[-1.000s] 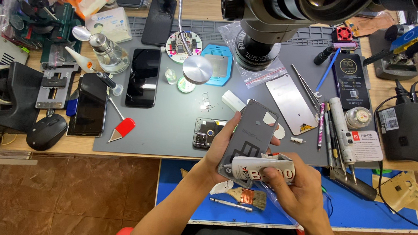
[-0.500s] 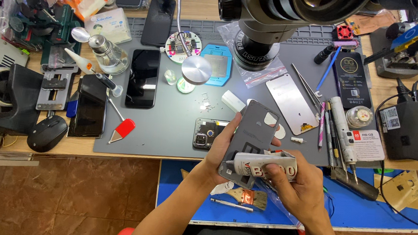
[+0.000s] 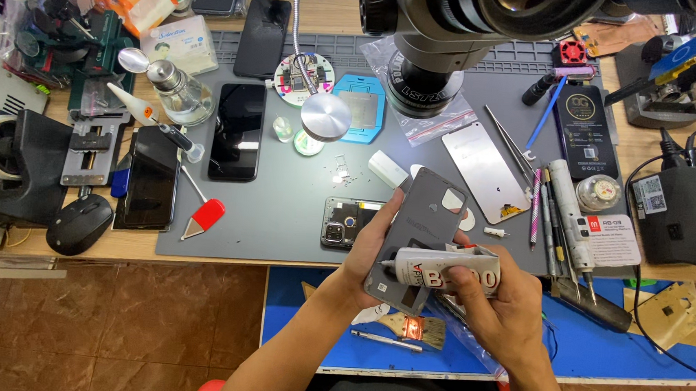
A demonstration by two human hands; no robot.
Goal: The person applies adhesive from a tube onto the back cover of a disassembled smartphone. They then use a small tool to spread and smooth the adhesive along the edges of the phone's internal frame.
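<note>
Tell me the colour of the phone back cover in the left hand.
Grey. The phone back cover shows best in the head view.

The microscope at 12 o'clock is blurred and cut by the top edge. The right hand hides the rear of the glue tube. The tube and left hand cover part of the grey phone back cover. Both forearms leave at 6 o'clock.

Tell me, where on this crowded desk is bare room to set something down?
The grey mat is bare between the red-handled tool and the opened phone, and beside the blue frame. The right side, around the tweezers and pens, is crowded.
</note>
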